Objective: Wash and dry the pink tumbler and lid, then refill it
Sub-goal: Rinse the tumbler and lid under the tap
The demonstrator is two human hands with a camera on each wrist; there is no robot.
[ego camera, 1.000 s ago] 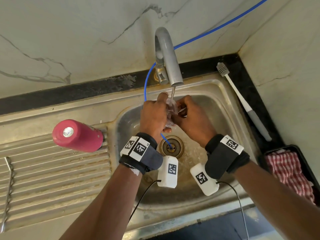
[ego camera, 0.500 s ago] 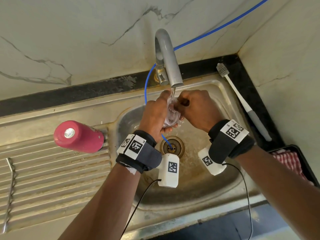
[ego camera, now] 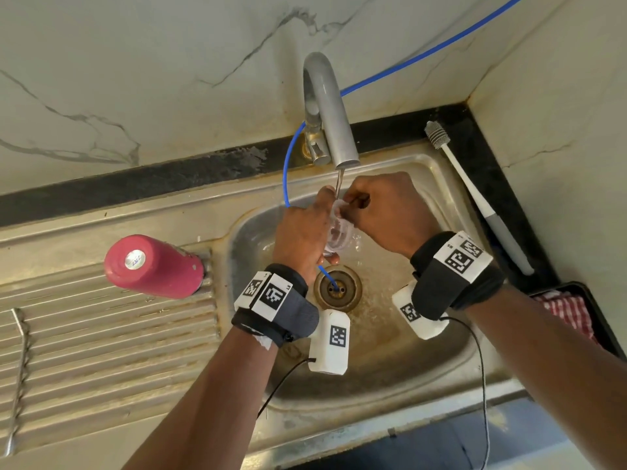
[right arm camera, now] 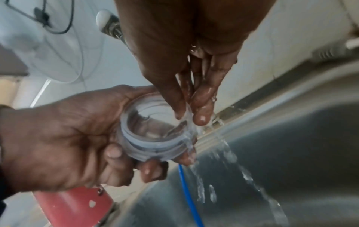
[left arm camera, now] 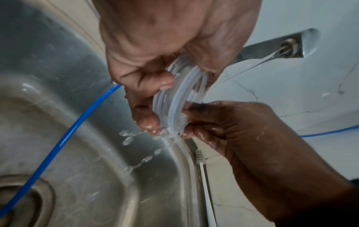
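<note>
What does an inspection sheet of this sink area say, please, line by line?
Surface: steel sink wet; water runs from the tap into the basin.
Job's things: clear lid held under the stream; pink tumbler upside down on the drainboard, left of the basin.
Clutter: bottle brush along the right rim; red checked cloth in a black tray.
Hands: left hand grips the lid from behind; right hand pinches its rim, thumb inside.
Cables: blue tube runs from the wall down into the drain; black wires hang from both wrist cameras.
Surroundings: marble-pattern wall, black ledge behind the sink.
</note>
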